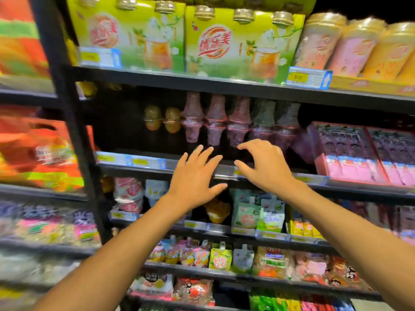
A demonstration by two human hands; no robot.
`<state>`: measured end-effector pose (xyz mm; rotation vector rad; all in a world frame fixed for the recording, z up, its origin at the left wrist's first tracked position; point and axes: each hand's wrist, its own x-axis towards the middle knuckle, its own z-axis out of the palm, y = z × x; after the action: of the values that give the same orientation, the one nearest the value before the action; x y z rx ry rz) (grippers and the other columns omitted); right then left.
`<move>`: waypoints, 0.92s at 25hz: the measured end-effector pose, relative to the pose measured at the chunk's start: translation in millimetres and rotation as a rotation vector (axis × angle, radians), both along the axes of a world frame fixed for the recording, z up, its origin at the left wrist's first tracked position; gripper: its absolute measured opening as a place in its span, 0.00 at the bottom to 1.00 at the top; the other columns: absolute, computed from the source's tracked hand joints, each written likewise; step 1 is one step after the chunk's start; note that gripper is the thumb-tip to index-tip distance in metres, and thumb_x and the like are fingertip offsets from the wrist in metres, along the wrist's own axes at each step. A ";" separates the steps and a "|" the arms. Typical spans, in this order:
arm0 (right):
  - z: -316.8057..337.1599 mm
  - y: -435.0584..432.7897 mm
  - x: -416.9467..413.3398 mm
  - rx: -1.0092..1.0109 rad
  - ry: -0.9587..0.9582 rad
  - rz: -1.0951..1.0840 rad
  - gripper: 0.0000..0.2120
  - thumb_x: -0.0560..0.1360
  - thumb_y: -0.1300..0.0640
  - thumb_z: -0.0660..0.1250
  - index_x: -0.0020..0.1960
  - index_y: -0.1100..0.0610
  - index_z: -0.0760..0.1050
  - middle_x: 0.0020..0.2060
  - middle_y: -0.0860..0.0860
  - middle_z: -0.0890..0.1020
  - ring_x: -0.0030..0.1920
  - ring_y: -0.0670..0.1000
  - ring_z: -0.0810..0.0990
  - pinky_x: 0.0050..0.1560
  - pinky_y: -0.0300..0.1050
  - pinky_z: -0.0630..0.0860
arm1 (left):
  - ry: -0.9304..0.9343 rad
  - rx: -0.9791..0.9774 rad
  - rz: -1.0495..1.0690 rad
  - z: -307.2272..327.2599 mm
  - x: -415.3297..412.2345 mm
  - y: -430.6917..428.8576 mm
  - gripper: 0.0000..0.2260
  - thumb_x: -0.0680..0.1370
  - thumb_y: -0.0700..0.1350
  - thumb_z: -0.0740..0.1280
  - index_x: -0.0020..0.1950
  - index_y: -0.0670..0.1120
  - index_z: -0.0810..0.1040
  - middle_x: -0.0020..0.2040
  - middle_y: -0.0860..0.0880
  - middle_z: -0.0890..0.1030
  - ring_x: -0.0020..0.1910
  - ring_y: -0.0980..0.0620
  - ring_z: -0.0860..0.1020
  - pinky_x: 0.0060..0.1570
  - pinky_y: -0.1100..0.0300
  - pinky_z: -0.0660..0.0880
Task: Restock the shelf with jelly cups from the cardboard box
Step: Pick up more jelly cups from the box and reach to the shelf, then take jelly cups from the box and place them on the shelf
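At the far left we see blurred orange packs on the next rack, beyond a black upright post. Green-and-yellow drink multipacks stand on the top shelf. Under them, on the middle shelf, the task's goods sit well back in the dark. Two yellow jelly cups come first. Just to their right is a row of purple jelly cups, each looking like one cup upturned on another, rim to rim.

Our left hand is raised in front of that shelf's front rail, below the purple row. Its fingers are straight, spread wide, and hold nothing. We cannot tell whether it touches the rail.

Our right hand is just beside it, the two hands apart. Its fingers are loosely bent, thumb and forefinger gape, and it is empty. Its fingertips are near the bottoms of the purple cups, but we cannot tell whether they touch.

Further right, pink boxes lie on the same shelf. Above them stand tall pink and orange cups beside a blue price tag.
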<state>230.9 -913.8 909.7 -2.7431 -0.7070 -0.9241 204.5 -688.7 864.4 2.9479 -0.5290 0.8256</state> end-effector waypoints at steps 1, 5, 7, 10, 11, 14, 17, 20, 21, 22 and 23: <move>-9.5 26.2 -10.3 0.013 -0.006 0.059 0.23 0.74 0.39 0.62 0.65 0.48 0.76 0.60 0.46 0.79 0.64 0.53 0.76 0.61 0.56 0.72 | -0.013 -0.021 0.029 -7.6 -16.4 25.5 0.36 0.77 0.70 0.60 0.80 0.54 0.62 0.82 0.49 0.61 0.81 0.44 0.55 0.76 0.39 0.60; -64.3 125.6 -48.3 0.046 0.041 0.258 0.20 0.73 0.42 0.64 0.63 0.49 0.75 0.58 0.47 0.78 0.63 0.53 0.76 0.59 0.55 0.72 | 0.081 -0.087 0.163 -56.8 -91.3 127.6 0.31 0.77 0.66 0.61 0.78 0.54 0.66 0.80 0.49 0.64 0.81 0.45 0.58 0.76 0.39 0.61; -102.8 181.2 -72.8 0.006 0.118 0.335 0.21 0.73 0.41 0.63 0.63 0.49 0.75 0.58 0.47 0.78 0.61 0.53 0.76 0.58 0.54 0.73 | 0.194 -0.118 0.280 -93.5 -139.3 182.5 0.30 0.78 0.65 0.61 0.78 0.55 0.65 0.80 0.50 0.63 0.81 0.45 0.57 0.76 0.40 0.58; -171.3 250.7 -111.9 -0.079 0.291 0.411 0.23 0.72 0.41 0.64 0.63 0.48 0.75 0.58 0.47 0.78 0.60 0.54 0.78 0.56 0.54 0.75 | 0.389 -0.154 0.459 -158.1 -216.4 246.8 0.29 0.79 0.64 0.62 0.78 0.55 0.65 0.80 0.51 0.63 0.80 0.45 0.58 0.76 0.40 0.60; -194.6 266.5 -121.8 -0.105 0.354 0.415 0.24 0.71 0.40 0.63 0.63 0.48 0.76 0.57 0.47 0.79 0.59 0.55 0.79 0.55 0.54 0.76 | 0.439 -0.166 0.503 -177.7 -241.0 259.7 0.28 0.78 0.64 0.62 0.76 0.55 0.67 0.78 0.50 0.65 0.79 0.45 0.60 0.74 0.40 0.62; -258.4 316.1 -155.1 -0.243 0.565 0.436 0.30 0.71 0.36 0.57 0.67 0.49 0.74 0.61 0.48 0.77 0.62 0.55 0.77 0.59 0.54 0.75 | 0.604 -0.193 0.634 -244.1 -319.3 291.5 0.27 0.71 0.64 0.63 0.68 0.55 0.76 0.68 0.48 0.77 0.69 0.42 0.75 0.63 0.44 0.74; -306.7 354.2 -183.3 -0.409 0.761 0.440 0.29 0.75 0.37 0.59 0.72 0.47 0.68 0.67 0.47 0.72 0.68 0.54 0.73 0.64 0.54 0.71 | 0.751 -0.302 0.761 -319.4 -376.1 313.9 0.28 0.66 0.66 0.65 0.62 0.56 0.82 0.63 0.46 0.82 0.62 0.40 0.81 0.52 0.41 0.80; -342.8 386.9 -198.7 -0.492 0.879 0.465 0.27 0.77 0.37 0.61 0.72 0.47 0.68 0.69 0.48 0.71 0.68 0.54 0.72 0.64 0.52 0.72 | 0.799 -0.363 0.829 -330.3 -407.9 319.0 0.28 0.73 0.66 0.56 0.67 0.55 0.78 0.68 0.45 0.79 0.65 0.39 0.78 0.58 0.35 0.76; -356.1 400.5 -200.4 -0.517 0.920 0.480 0.27 0.77 0.38 0.61 0.72 0.47 0.67 0.69 0.48 0.71 0.69 0.53 0.71 0.65 0.52 0.71 | 0.811 -0.387 0.879 -334.2 -413.3 324.0 0.30 0.75 0.65 0.54 0.73 0.55 0.72 0.74 0.46 0.73 0.72 0.40 0.72 0.66 0.35 0.70; -367.3 414.0 -200.8 -0.536 0.969 0.488 0.26 0.77 0.39 0.61 0.72 0.47 0.67 0.69 0.48 0.70 0.70 0.53 0.70 0.65 0.52 0.71 | 0.879 -0.416 0.905 -341.1 -418.5 330.9 0.31 0.77 0.64 0.54 0.78 0.55 0.64 0.78 0.47 0.66 0.77 0.42 0.65 0.73 0.38 0.63; -376.6 428.3 -199.9 -0.549 1.011 0.495 0.25 0.77 0.39 0.62 0.71 0.47 0.68 0.69 0.47 0.70 0.70 0.53 0.70 0.64 0.52 0.70 | 0.934 -0.444 0.927 -348.8 -420.7 339.6 0.31 0.78 0.63 0.57 0.81 0.55 0.59 0.81 0.47 0.61 0.79 0.43 0.60 0.75 0.40 0.59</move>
<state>31.0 -485.5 533.1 -2.6657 -1.3874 0.8189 -216.3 -349.0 515.6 2.5965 0.9565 -0.4609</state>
